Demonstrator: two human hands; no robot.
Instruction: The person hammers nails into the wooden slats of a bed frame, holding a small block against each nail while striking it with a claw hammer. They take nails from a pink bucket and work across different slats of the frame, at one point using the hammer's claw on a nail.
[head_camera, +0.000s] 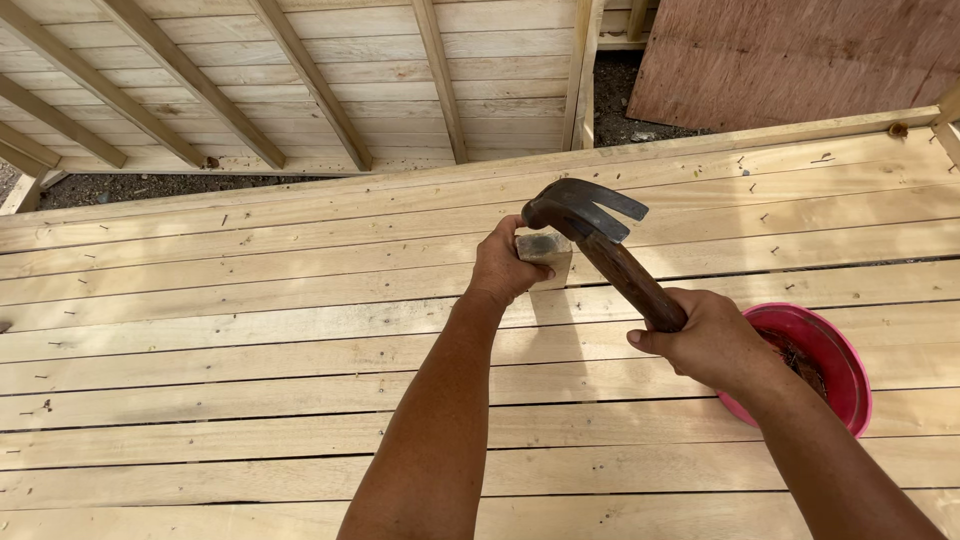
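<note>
The right hand (712, 345) is clenched around the dark brown wooden handle of a claw hammer (600, 235) with a dark steel head. The handle runs up toward 11 o'clock from the fist, and the curved, forked claw points toward 3 o'clock. The hammer's face sits just at the top of a small pale wooden block (546, 254), at 12 o'clock from the centre of the view.

The left hand (503, 265) grasps that block from its 9 o'clock side, fingers wrapped round it and thumb toward the hammer head. Whether the block touches the boards beneath cannot be told.

Both forearms reach in from 6 o'clock over a deck of pale, unfinished wooden planks (230, 340) laid side by side, with narrow gaps and small nail heads dotted along them.

At 4 o'clock, partly hidden behind the right wrist, a round pink plastic bowl (838, 365) rests on the planks with rusty brown nails (800, 362) inside.

At 11 o'clock lies a pale timber frame with slanting battens (300, 90), and at 1 o'clock a reddish-brown plywood sheet (800, 55) over dark gravel.
</note>
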